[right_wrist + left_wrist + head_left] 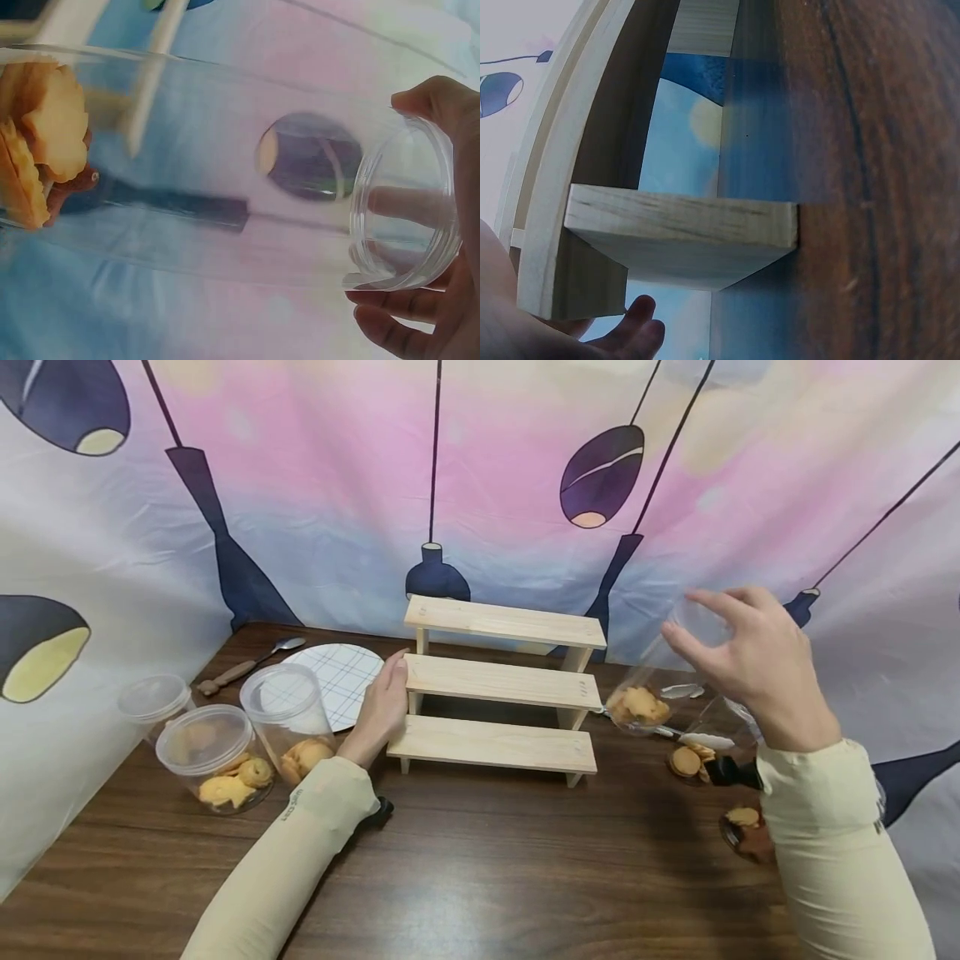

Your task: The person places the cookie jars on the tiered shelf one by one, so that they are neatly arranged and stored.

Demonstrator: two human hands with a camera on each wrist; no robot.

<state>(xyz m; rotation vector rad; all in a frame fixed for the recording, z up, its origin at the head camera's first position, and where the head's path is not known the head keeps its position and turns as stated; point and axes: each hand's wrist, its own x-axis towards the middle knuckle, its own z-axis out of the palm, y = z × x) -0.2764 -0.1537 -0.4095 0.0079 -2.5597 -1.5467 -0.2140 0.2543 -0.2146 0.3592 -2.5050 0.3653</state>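
A three-step wooden display stand (501,680) stands in the middle of the table. My left hand (379,708) holds its left end at the middle step; in the left wrist view, fingertips (641,319) curl around beneath the board's end. On the right, my right hand (772,660) grips a tall clear plastic jar (225,251) by its lidded top, thumb and fingers spread around the lid (360,217). Golden cookies (639,704) lie in the jar's bottom. The jar is raised beside the stand, slightly tilted in the head view.
At left are several lidded clear jars (206,752) with cookies, a wooden-handled spoon (251,667) and a round white grid-patterned mat (347,670). Behind the right forearm sit more cookies in clear containers (686,762) and white-tipped tongs (707,741). A printed cloth (337,510) hangs behind the table.
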